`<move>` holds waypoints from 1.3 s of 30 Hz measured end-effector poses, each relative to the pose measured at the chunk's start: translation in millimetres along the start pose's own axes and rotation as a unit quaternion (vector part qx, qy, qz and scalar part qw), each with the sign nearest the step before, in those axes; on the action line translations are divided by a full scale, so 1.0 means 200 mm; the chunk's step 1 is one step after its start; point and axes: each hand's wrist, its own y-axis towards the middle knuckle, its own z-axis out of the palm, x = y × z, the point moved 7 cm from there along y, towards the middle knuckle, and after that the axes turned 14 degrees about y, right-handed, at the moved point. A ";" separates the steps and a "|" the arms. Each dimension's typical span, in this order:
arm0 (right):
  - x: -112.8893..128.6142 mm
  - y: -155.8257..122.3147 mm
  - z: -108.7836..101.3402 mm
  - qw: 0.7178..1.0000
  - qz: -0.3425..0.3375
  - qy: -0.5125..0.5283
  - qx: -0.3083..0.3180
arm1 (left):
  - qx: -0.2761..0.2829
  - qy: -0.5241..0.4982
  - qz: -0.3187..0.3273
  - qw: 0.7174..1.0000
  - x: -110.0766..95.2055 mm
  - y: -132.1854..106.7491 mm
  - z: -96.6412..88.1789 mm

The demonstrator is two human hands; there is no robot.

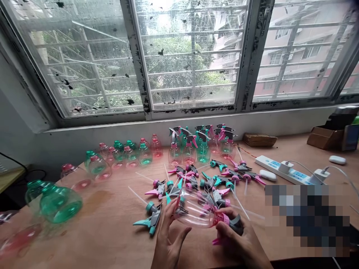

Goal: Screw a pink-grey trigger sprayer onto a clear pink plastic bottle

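Note:
A clear pink spray bottle (198, 211) lies on its side in the air over the near part of the table, its base toward the left. My left hand (170, 233) cups the base end, fingers behind and thumb in front. With fingers and thumb closed, my right hand (238, 235) grips the pink collar (222, 218) and grey spray head at the neck. Beyond the bottle lie several loose trigger spray heads in pink, teal and grey with thin tubes. One teal and grey spray head (151, 216) lies just left of my left hand.
Several headless bottles, like the green one (60, 205), stand along the left. Bottles with spray heads, including a green one (203, 151), stand below the window. A power strip (286, 170), white cases, a brown packet (259, 140) and a cardboard box (325, 136) sit right.

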 end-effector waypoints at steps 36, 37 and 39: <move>-0.02 0.01 0.00 0.999 0.029 -0.011 0.030 | 0.047 -0.051 -0.033 0.997 -0.03 0.02 0.01; -0.02 0.01 0.00 0.999 0.031 -0.010 0.029 | 0.054 -0.052 -0.037 0.996 -0.02 0.01 0.01; -0.03 0.01 0.00 0.999 0.036 -0.007 0.030 | 0.071 -0.065 -0.047 0.994 -0.02 0.00 0.03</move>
